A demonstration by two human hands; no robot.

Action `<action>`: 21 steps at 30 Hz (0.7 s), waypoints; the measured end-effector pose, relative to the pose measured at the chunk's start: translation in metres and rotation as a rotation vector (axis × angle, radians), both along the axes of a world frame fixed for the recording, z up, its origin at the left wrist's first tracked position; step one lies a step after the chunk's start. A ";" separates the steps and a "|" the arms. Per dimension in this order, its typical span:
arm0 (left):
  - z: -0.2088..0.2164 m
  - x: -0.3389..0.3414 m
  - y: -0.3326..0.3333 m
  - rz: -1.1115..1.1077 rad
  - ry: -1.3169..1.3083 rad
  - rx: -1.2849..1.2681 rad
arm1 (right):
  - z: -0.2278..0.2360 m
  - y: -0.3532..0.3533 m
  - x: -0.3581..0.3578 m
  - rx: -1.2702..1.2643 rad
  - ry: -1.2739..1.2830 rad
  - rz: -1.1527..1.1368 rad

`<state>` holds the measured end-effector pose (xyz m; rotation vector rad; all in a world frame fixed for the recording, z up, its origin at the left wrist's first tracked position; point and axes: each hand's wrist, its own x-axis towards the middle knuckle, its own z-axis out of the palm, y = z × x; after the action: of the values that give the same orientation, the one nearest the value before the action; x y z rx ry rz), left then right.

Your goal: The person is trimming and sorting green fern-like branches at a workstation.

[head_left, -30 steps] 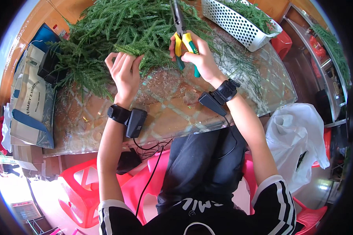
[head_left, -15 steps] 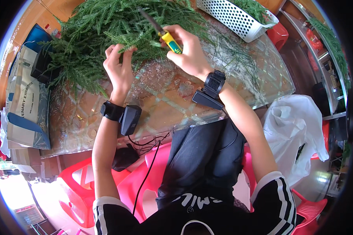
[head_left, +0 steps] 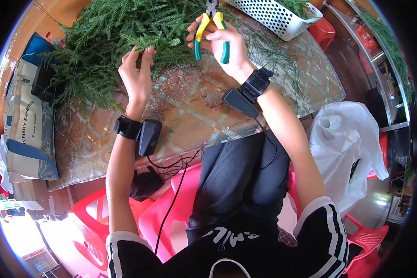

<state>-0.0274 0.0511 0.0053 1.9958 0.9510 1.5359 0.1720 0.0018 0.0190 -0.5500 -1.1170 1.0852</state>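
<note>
A large heap of green artificial pine sprigs point(head_left: 88, 51) covers the far left of the table. At its near edge my left hand point(head_left: 138, 76) has thumb and fingers pinched on a small feathery sprig point(head_left: 161, 42). To the right, my right hand point(head_left: 231, 52) holds pliers point(head_left: 202, 28) with yellow-and-green handles. The handles are spread apart, and the metal jaws point away from me, close to the top edge of the picture. The jaws are apart from the sprig in my left hand.
The table point(head_left: 180, 113) has a clear cover over a patterned top. Loose thin green stems point(head_left: 273, 60) lie on its right side, below a white perforated basket point(head_left: 273, 17). A printed bag point(head_left: 30, 120) stands at left; a white plastic bag point(head_left: 340, 148) hangs at right. Cables trail from both wrists.
The pliers have turned in my right hand, from side-on with handles together to jaws pointing away and handles spread. My left hand still pinches a sprig and has shifted slightly.
</note>
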 end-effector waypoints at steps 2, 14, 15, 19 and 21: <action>0.000 0.000 0.000 -0.002 -0.011 -0.013 | -0.001 0.001 0.001 -0.027 0.140 0.124; -0.003 0.005 -0.007 -0.030 0.095 -0.021 | -0.003 -0.002 0.002 -0.101 0.221 0.220; -0.002 0.005 -0.006 -0.028 0.090 -0.018 | -0.003 -0.002 0.003 -0.099 0.215 0.222; 0.002 0.000 -0.001 0.046 0.170 0.054 | -0.005 -0.001 0.003 -0.122 -0.043 0.038; 0.005 -0.003 0.003 0.089 0.119 0.045 | -0.009 0.005 0.002 -0.155 -0.556 -0.388</action>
<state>-0.0303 0.0544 0.0098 2.1222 1.0748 1.5115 0.1737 0.0064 0.0103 -1.1887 -1.3321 0.6934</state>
